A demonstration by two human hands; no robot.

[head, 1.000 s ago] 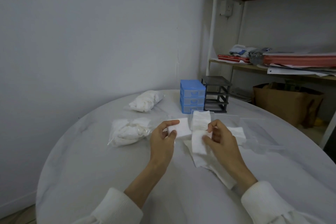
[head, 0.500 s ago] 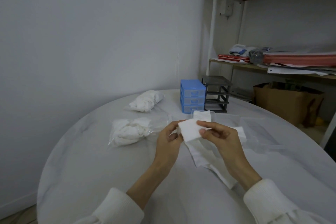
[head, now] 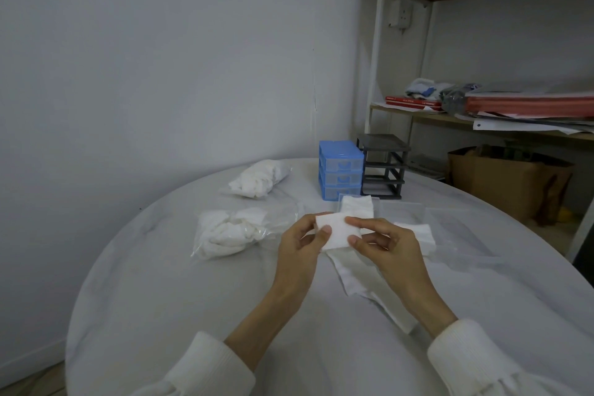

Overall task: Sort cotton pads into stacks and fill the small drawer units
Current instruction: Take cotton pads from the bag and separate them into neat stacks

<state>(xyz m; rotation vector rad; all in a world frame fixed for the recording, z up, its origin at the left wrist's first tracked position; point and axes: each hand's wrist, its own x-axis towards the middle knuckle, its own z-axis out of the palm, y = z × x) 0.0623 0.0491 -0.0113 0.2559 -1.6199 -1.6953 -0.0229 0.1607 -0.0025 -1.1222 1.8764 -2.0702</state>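
A small stack of white cotton pads (head: 337,232) is held just above the round table (head: 167,286). My left hand (head: 300,246) grips its left edge and my right hand (head: 384,243) pinches its right edge between thumb and fingers. Another pad stack (head: 357,206) lies behind it, and more pads (head: 422,235) lie to the right, partly hidden by my right hand. Loose pads (head: 360,276) lie spread on the table beneath my hands. At the table's far side stand a blue drawer unit (head: 340,170) and a black drawer frame (head: 384,167).
Two clear bags of white cotton lie on the table, one at left (head: 228,233) and one farther back (head: 260,178). Clear plastic drawers (head: 450,219) lie at right. A shelf with papers (head: 514,106) and a brown bag (head: 508,183) stand beyond the table.
My right hand lifted a pad from the table and laid it on the stack in my left hand. Both hands now hold that stack together, slightly higher than before.
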